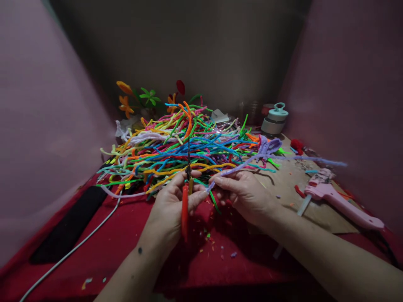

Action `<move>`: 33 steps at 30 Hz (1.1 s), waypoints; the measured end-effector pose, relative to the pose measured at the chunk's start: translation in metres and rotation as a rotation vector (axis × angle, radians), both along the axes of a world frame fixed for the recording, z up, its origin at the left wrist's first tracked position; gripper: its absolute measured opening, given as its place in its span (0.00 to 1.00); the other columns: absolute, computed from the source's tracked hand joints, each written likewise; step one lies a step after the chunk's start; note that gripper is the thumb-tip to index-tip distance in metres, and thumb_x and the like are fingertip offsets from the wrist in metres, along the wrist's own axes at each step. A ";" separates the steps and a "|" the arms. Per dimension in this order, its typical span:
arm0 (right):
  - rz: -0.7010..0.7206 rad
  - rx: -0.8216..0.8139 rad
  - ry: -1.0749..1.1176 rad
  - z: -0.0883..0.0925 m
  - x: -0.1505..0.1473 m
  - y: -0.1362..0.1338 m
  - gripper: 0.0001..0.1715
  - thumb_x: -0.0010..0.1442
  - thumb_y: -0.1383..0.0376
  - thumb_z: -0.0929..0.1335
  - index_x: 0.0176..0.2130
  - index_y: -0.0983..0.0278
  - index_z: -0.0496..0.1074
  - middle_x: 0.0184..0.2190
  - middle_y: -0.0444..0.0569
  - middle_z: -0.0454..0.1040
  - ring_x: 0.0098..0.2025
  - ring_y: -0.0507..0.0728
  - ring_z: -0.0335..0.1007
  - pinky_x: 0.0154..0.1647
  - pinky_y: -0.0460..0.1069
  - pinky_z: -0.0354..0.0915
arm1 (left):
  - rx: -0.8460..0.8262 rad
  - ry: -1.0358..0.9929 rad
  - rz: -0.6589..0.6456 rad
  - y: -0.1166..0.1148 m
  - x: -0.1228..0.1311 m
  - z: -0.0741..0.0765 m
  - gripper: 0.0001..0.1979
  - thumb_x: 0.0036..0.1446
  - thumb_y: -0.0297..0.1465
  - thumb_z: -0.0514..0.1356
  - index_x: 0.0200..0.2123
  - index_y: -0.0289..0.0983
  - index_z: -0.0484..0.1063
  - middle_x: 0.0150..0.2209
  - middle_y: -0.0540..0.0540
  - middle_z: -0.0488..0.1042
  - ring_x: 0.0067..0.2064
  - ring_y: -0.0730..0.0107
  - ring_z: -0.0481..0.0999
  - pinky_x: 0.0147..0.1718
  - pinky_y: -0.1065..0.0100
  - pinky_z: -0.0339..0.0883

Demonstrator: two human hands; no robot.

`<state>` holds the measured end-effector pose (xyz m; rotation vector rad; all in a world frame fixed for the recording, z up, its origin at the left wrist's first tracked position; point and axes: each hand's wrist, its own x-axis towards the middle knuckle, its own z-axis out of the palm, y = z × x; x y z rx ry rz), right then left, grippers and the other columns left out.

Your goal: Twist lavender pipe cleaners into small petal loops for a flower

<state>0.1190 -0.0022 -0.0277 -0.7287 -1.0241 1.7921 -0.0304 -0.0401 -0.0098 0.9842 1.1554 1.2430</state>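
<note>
Your left hand (171,201) is closed round the red grips of the cutters (185,209), which stand nearly upright with their dark tip against the near edge of the pile (176,142); whether the blades are apart or together is too small to tell. Your right hand (242,193) pinches the near end of a lilac stem (239,167) between thumb and fingertips, just beside the cutters. The stem runs away to the right, past a bunch of lilac loops (267,146), and ends over the cardboard (292,180). Judging by how things lie, some work is already behind you: a few made flowers (126,100) stand at the back left, and small coloured scraps (220,247) dot the red cloth (126,235) near your wrists. This lilac piece looks only partly shaped — the loops are bent, but a long straight tail is uncut. The pile of loose stems is large and tangled, so most of the material seems unused. The pink glue gun (336,199) lies on the cardboard to your right, well apart from both hands — nothing in hand looks ready for it.
</note>
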 end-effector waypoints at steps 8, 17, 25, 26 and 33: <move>0.078 0.027 0.015 -0.003 -0.002 -0.005 0.05 0.45 0.67 0.71 0.27 0.68 0.73 0.19 0.42 0.68 0.19 0.46 0.59 0.20 0.43 0.55 | 0.022 -0.021 -0.032 -0.001 0.000 -0.004 0.21 0.41 0.24 0.66 0.41 0.39 0.67 0.25 0.55 0.70 0.24 0.83 0.68 0.24 0.82 0.60; 0.081 -0.032 -0.002 -0.003 -0.002 -0.003 0.09 0.45 0.64 0.72 0.24 0.69 0.71 0.17 0.42 0.68 0.16 0.45 0.59 0.16 0.42 0.56 | -0.099 -0.044 -0.164 -0.001 0.004 0.003 0.21 0.40 0.24 0.66 0.39 0.37 0.65 0.26 0.53 0.70 0.24 0.79 0.69 0.26 0.77 0.65; 0.029 -0.041 0.010 -0.001 0.001 0.003 0.11 0.49 0.63 0.70 0.27 0.68 0.67 0.18 0.42 0.69 0.16 0.46 0.62 0.14 0.40 0.56 | -0.122 -0.057 -0.276 -0.003 -0.009 -0.001 0.19 0.45 0.27 0.64 0.41 0.37 0.63 0.22 0.56 0.62 0.18 0.86 0.56 0.16 0.80 0.49; 0.024 -0.028 0.022 -0.001 0.002 0.004 0.11 0.49 0.63 0.70 0.28 0.68 0.67 0.19 0.43 0.69 0.17 0.46 0.62 0.14 0.40 0.57 | -0.115 -0.059 -0.279 -0.003 -0.009 -0.001 0.20 0.45 0.28 0.64 0.42 0.37 0.62 0.22 0.56 0.62 0.18 0.86 0.56 0.16 0.79 0.49; 0.019 -0.024 0.082 -0.001 0.000 0.003 0.10 0.50 0.64 0.69 0.28 0.69 0.67 0.20 0.45 0.71 0.19 0.47 0.66 0.18 0.42 0.62 | -0.035 -0.042 -0.156 -0.003 -0.004 0.000 0.21 0.43 0.25 0.65 0.41 0.37 0.62 0.24 0.54 0.67 0.20 0.85 0.63 0.19 0.82 0.55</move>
